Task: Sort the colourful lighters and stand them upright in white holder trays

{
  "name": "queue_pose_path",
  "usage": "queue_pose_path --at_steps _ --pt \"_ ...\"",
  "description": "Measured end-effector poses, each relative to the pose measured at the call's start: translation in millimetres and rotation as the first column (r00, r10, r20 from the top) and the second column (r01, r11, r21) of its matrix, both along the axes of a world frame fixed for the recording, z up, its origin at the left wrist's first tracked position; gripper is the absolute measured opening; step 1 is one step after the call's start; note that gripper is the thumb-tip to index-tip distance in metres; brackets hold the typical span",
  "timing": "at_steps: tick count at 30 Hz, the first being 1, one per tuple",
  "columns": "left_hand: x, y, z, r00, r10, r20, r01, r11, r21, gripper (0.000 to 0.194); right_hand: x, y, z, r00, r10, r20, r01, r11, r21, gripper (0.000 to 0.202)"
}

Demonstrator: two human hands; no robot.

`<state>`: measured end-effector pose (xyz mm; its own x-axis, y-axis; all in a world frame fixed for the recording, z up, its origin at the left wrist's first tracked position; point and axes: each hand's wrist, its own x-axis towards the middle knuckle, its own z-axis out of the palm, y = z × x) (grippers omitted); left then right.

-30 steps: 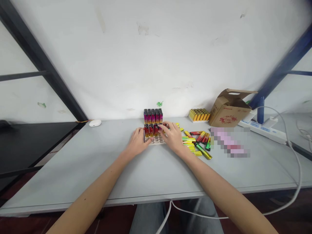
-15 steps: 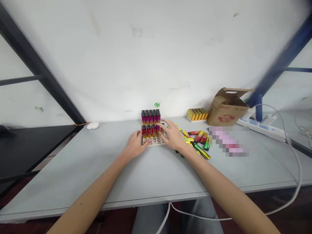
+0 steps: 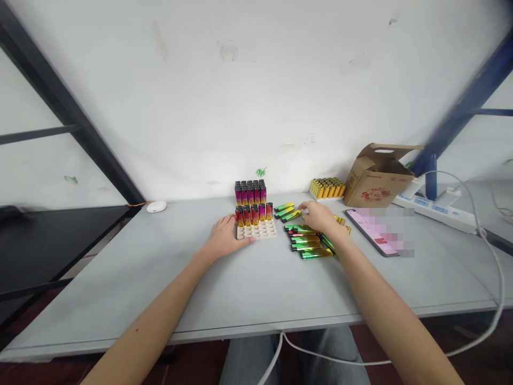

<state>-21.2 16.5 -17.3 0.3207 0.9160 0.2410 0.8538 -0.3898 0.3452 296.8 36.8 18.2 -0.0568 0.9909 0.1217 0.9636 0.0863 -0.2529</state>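
Note:
A white perforated tray (image 3: 262,232) stands on the table with several upright lighters (image 3: 255,215), red and purple with black tops, in its back rows; the front holes are bare. My left hand (image 3: 225,236) grips the tray's front left corner, thumb stretched along the front edge and fingers by the side. Over a pile of loose lighters (image 3: 306,247) with green-gold bodies is my right hand (image 3: 321,218), its fingers apart and no lighter visible in them. Two green-yellow lighters (image 3: 285,209) lie just left of its fingertips.
Behind the tray stands a block of purple lighters (image 3: 250,194). Farther right are a tray of yellow lighters (image 3: 327,188), an open cardboard box (image 3: 371,184), a phone (image 3: 371,230) and a power strip (image 3: 438,213). A white case (image 3: 156,207) lies left.
My right hand has left the tray and moved right over the loose lighters. A lighter now stands uncovered at the row's right end. My left hand stays at the tray.

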Motion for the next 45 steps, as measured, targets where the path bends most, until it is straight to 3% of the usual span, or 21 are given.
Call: queue_pose_path --at_steps 5,10,14,19,24,27,30,32,34,35,40,43,45 --pt "-1 2 2.4 1.0 0.006 -0.005 -0.006 1.0 -0.013 0.085 25 0 8.0 0.997 -0.077 -0.019 0.075 0.994 -0.073 0.056" --pt "-3 1 3.4 1.0 0.006 -0.03 -0.005 0.999 0.046 0.085 42 7 -2.2 0.995 -0.087 -0.04 0.077 0.975 -0.207 0.057" --pt "-4 1 1.8 1.0 -0.002 -0.03 0.004 0.999 0.044 0.083 39 13 -12.5 0.994 -0.11 -0.004 0.109 0.983 -0.149 0.052" --pt "-3 1 0.8 1.0 0.005 -0.023 -0.004 1.0 0.023 0.081 31 16 -17.3 0.978 -0.201 0.052 0.205 0.976 -0.078 0.028" --pt "-2 0 1.2 1.0 0.004 -0.018 -0.004 1.0 0.03 0.079 31 14 -21.0 0.956 -0.288 0.047 0.289 0.957 -0.002 0.029" --pt "-3 1 -0.1 1.0 0.001 -0.006 -0.001 0.999 0.039 0.078 33 15 -22.9 0.955 -0.293 -0.037 0.294 0.956 0.017 0.03" --pt "-4 2 -1.3 1.0 -0.004 0.006 0.004 0.999 0.04 0.077 27 20 -26.6 0.93 -0.217 -0.296 0.258 0.96 0.107 0.032" --pt "-3 2 -1.5 1.0 -0.006 0.006 0.005 0.999 0.041 0.077 17 24 -29.7 0.842 -0.025 -0.538 0.152 0.969 0.193 0.036" --pt "-3 2 -1.3 1.0 -0.002 -0.002 0.002 0.999 0.037 0.077 5 26 -30.9 0.671 0.158 -0.725 0.041 0.968 0.249 0.043" --pt "-3 2 -1.2 1.0 0.0 -0.007 0.0 0.999 0.036 0.077 -1 26 -29.9 0.591 0.193 -0.784 0.018 0.968 0.251 0.048" --pt "-4 2 -1.6 1.0 -0.004 -0.018 0.005 0.999 0.045 0.076 -23 10 -6.4 0.341 0.176 -0.923 -0.008 0.983 0.185 0.054" --pt "-3 0 -1.0 1.0 -0.007 -0.028 0.009 0.999 0.038 0.078 -30 -4 11.3 0.103 0.076 -0.992 -0.182 0.982 0.057 0.059" --pt "-3 0 -0.1 0.999 -0.011 -0.039 0.013 0.999 0.035 0.077 -35 -10 17.5 0.016 -0.004 -1.0 -0.308 0.951 -0.009 0.061"
